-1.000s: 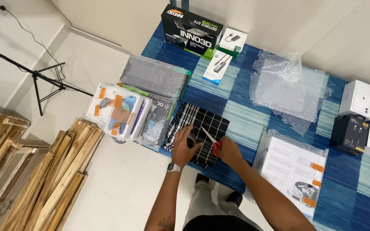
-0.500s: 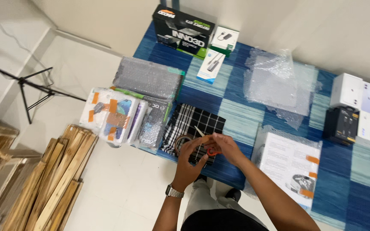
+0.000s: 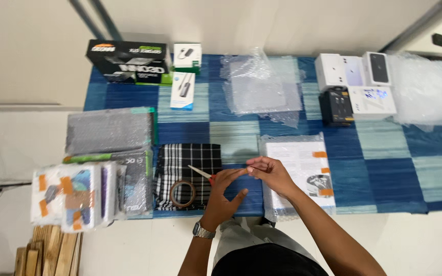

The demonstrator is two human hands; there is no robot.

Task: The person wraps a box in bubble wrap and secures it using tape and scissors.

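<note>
My two hands meet just above the front edge of the blue checked table cloth [image 3: 384,168]. My right hand [image 3: 271,175] has its fingertips pinched together on something small and thin, too small to make out. My left hand [image 3: 223,197], with a wristwatch on its wrist, has thumb and forefinger spread, and the forefinger tip touches the right hand's fingertips. Red-handled scissors [image 3: 201,174] lie on a black-and-white plaid cloth [image 3: 190,158] right beside my left hand. A brown tape roll [image 3: 182,194] rests on the same cloth, to the left of that hand.
A bubble-wrapped flat package with orange tape [image 3: 303,168] lies under my right hand. More wrapped packages [image 3: 108,133] are stacked at the left. Boxes [image 3: 129,61] stand at the back left and small white boxes [image 3: 354,76] at the back right, with loose bubble wrap [image 3: 262,84] between. Wooden slats [image 3: 52,253] lie on the floor.
The view has swung round to face the table squarely. My hands have lifted off the plaid cloth and moved right; the scissors now lie on the cloth and the tape roll shows.
</note>
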